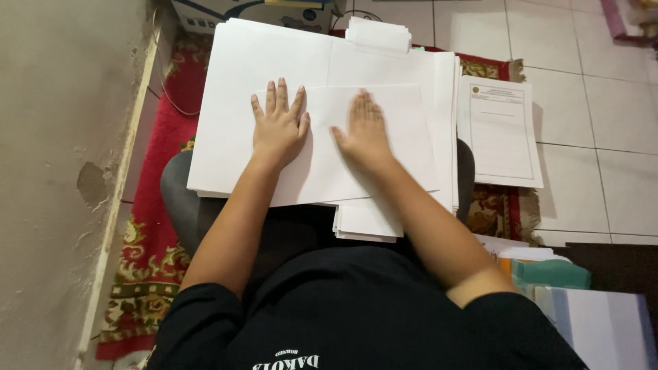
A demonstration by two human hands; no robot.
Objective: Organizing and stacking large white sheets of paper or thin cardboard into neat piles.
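Note:
A white sheet of paper (pixel 370 147) lies on top of wide stacks of white paper (pixel 267 62) spread over my lap. My left hand (pixel 277 127) presses flat on the sheet's left part, fingers spread. My right hand (pixel 363 133) lies flat beside it near the sheet's middle, palm down. Neither hand grips anything. A smaller pile of white sheets (pixel 367 220) sticks out under the top sheet toward my body.
A small folded white wad (pixel 379 34) sits at the far edge of the stacks. A printed form (pixel 499 130) lies on the tiled floor at right. A red patterned rug (pixel 154 199) lies beneath. A wall runs along the left. Coloured folders (pixel 552 274) sit lower right.

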